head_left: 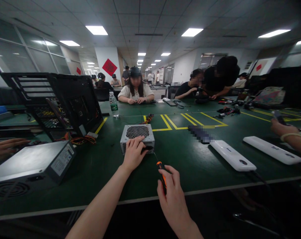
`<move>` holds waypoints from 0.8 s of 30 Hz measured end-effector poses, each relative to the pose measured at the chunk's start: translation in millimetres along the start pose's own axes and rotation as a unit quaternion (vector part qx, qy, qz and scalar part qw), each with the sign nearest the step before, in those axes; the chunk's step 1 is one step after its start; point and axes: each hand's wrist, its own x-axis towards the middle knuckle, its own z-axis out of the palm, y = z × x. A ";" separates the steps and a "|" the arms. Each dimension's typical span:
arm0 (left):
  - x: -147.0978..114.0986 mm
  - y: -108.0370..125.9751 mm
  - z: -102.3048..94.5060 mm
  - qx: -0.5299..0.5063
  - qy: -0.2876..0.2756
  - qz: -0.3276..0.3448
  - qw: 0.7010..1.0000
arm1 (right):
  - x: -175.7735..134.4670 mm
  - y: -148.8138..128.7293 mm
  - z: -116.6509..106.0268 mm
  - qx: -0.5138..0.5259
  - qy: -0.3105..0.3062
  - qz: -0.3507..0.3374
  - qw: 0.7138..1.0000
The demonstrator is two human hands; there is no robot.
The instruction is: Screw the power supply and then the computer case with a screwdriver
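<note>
A grey computer power supply [138,131] with a honeycomb grille on top stands on the green table before me. My left hand [133,153] is on its front upper edge, fingers bent over it and gripping the box. Beside those fingertips a small dark area shows on the front face; I cannot make out what it is. My right hand [172,196] is closed round the handle of an orange and black screwdriver [159,164]. The thin shaft points away from me, its tip at the lower right front corner of the power supply. Whether it touches a screw is too small to see.
A larger power supply [28,162] and an open black computer case [58,103] stand at left. A water bottle [114,105] is behind. White power banks [232,156] lie at right. Other people's hands [8,149] show at both sides; a person [135,89] sits opposite.
</note>
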 end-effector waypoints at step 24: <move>0.1 -1.0 0.7 0.003 0.002 0.003 1.000 | 3.7 -0.5 0.3 0.002 0.001 -0.008 1.000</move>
